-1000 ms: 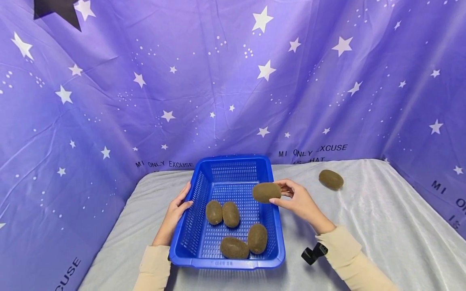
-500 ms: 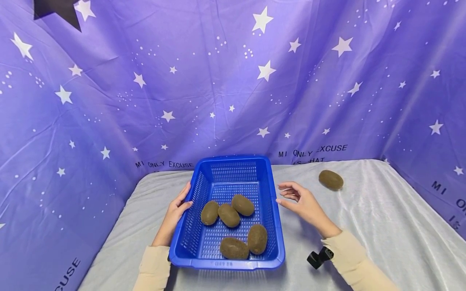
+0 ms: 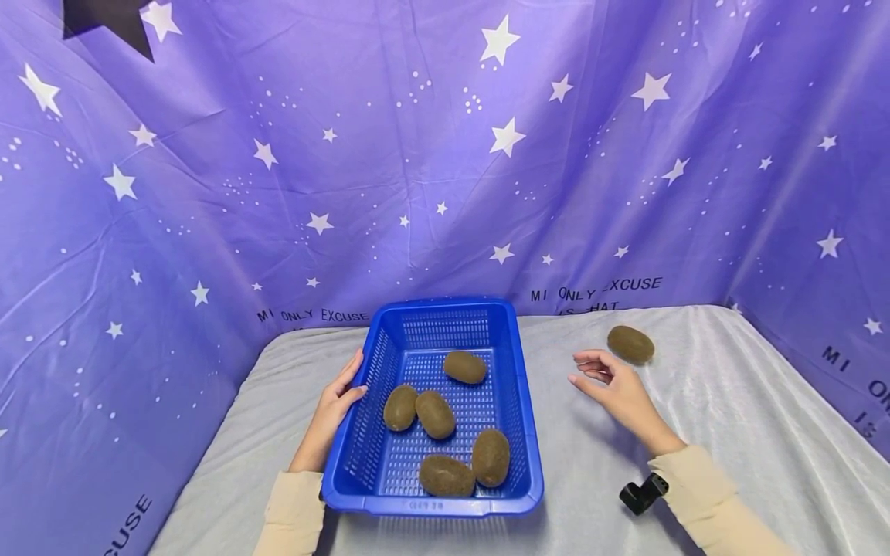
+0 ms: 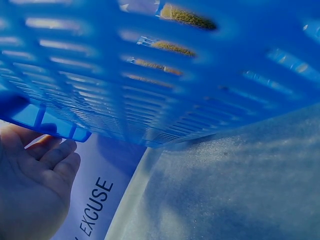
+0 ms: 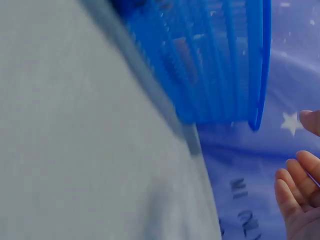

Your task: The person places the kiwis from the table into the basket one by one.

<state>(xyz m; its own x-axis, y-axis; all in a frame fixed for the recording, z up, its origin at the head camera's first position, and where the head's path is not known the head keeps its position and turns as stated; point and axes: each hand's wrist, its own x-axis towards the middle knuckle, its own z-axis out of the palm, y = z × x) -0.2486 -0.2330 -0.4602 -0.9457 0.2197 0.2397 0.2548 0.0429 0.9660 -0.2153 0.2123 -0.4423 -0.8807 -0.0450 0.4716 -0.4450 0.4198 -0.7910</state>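
A blue plastic basket (image 3: 434, 504) with slotted walls stands on the grey cloth. Several brown, fuzzy kiwis lie in it: one kiwi (image 3: 465, 367) toward the back, a touching pair (image 3: 435, 415) in the middle, and more (image 3: 490, 457) near the front right corner. At the basket's left side my left hand (image 3: 332, 413) grips the rim, thumb on top; the left wrist view shows its fingers (image 4: 60, 155) under the rim. My right hand (image 3: 622, 394) hovers right of the basket, holding nothing, fingers loosely bent. Just beyond it one kiwi (image 3: 631, 344) rests on the cloth.
Grey cloth (image 3: 751, 432) covers the table on both sides of the basket. A purple curtain (image 3: 417, 154) with white stars hangs behind and at the sides. A black wrist device (image 3: 643, 493) sits at the right cuff.
My right hand released a kiwi into the basket and moved right, toward the kiwi on the cloth. The dropped kiwi rolled toward the back; the middle pair shifted. The left hand stayed put.
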